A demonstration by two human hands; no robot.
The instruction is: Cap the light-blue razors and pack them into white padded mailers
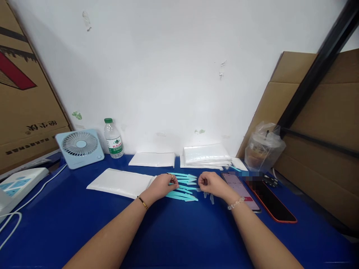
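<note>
Slim turquoise strips with pointed, pale tips lie side by side on the blue table, their tips towards the right. My left hand is over their left ends, fingers curled and thumb pressed in; what it may pinch is hidden. Just right of the tips, my right hand is closed with thumb and fingertips together, and I cannot make out anything in it. Small clear pieces lie beside and below the right hand. A white padded envelope lies flat to the left, reaching under my left hand.
Along the wall are a white envelope and a stack of envelopes. Two phones and a bagged drink cup are at right. A water bottle, fan and power strip stand left.
</note>
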